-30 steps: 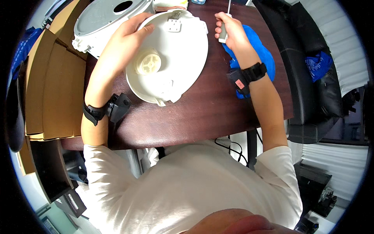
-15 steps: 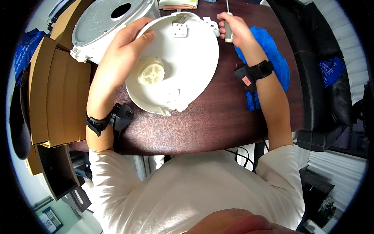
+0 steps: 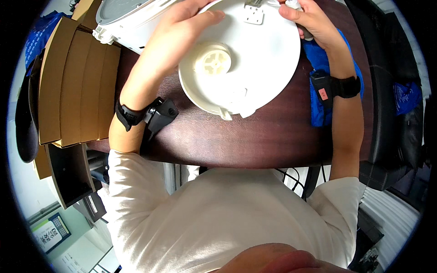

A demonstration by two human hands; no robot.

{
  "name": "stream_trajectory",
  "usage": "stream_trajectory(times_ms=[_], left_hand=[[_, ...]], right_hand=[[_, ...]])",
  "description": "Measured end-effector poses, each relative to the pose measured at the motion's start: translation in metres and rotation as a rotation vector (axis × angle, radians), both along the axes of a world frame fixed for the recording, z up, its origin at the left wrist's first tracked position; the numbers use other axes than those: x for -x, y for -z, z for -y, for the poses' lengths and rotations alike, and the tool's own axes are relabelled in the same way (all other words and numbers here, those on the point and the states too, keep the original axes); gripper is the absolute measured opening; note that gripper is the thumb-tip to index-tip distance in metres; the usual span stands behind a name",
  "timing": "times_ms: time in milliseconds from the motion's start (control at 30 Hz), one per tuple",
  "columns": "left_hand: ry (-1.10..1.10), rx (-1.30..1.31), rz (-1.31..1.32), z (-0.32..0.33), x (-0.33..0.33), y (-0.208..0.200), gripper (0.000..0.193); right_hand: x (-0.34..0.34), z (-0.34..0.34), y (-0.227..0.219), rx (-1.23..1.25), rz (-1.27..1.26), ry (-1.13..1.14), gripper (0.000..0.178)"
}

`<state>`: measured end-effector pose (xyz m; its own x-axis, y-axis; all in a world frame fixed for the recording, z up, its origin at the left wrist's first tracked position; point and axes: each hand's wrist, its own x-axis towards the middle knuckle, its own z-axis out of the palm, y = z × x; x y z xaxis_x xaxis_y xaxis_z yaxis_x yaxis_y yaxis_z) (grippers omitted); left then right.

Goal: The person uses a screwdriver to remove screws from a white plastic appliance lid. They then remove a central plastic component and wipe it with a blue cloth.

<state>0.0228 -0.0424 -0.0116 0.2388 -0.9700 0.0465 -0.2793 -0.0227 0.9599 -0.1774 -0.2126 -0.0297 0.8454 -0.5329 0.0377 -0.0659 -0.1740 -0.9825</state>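
Observation:
A round white plastic cover [image 3: 268, 59], like an appliance lid, stands tilted over the table with its inside toward me. Inside it sit a raised cream-coloured round fitting [image 3: 214, 61] and a small white block [image 3: 253, 15] at the upper rim. My left hand [image 3: 193, 18] is closed on the cover's upper left edge, thumb on the inner face. At the upper right edge, my right hand [image 3: 314, 20] grips a screwdriver [image 3: 307, 34] with a grey and white handle, its thumb near the rim. The screwdriver's tip cannot be made out.
A white appliance body [image 3: 132, 25] with a grey top stands behind my left arm. A blue cloth [image 3: 317, 111] lies under my right forearm on the dark brown table [image 3: 227, 145]. Cardboard boxes [image 3: 77, 86] stand left, a black sofa [image 3: 391, 91] right.
The cover has shifted right and up in view with my left hand. My right hand has come to the cover's rim, and the screwdriver's shaft no longer shows plainly.

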Motion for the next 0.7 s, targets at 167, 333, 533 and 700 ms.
stream_trajectory(times_ms=[167,333,533,700], left_hand=[[0.193,-0.062,-0.217,0.012,0.005,0.018,0.044],[0.274,-0.093,0.138,0.015,0.0,0.03,0.065],[0.249,-0.061,0.587,0.005,-0.005,0.02,0.077],[0.249,-0.004,0.726,0.0,0.0,0.022,0.066]], right_hand=[[0.0,0.009,0.005,0.162,-0.096,0.053,0.024],[-0.002,0.014,0.007,0.413,-0.317,0.089,0.024],[0.0,0.008,0.008,0.489,-0.323,0.188,0.024],[-0.001,0.008,0.005,0.45,-0.35,0.165,0.025]])
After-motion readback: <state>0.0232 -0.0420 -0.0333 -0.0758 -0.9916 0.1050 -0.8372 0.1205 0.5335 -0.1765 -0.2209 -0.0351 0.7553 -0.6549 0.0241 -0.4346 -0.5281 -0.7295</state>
